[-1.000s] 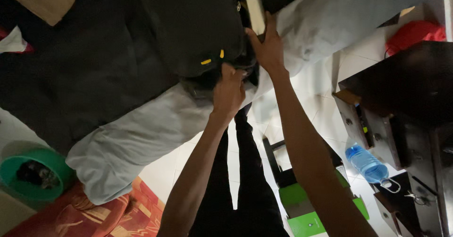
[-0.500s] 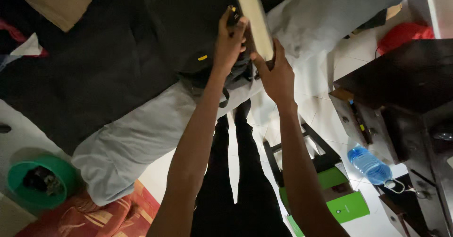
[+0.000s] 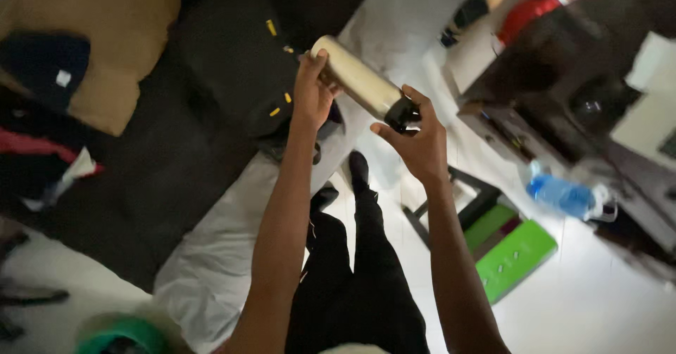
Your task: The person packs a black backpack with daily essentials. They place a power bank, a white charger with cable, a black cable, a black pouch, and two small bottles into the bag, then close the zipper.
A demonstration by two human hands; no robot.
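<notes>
Honestly, my left hand clutched the pale bottle aloft at 12 o'clock above the black backpack; my right hand grasped its dark cap, risking slippage.

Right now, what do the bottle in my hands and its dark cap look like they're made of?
The bottle looks like brushed metal, likely steel: pale champagne body with a soft sheen along its side. Its cap looks like black plastic, glossy with small highlights, though blur leaves that open. The left hand grips the base end, the right hand the cap.
</notes>
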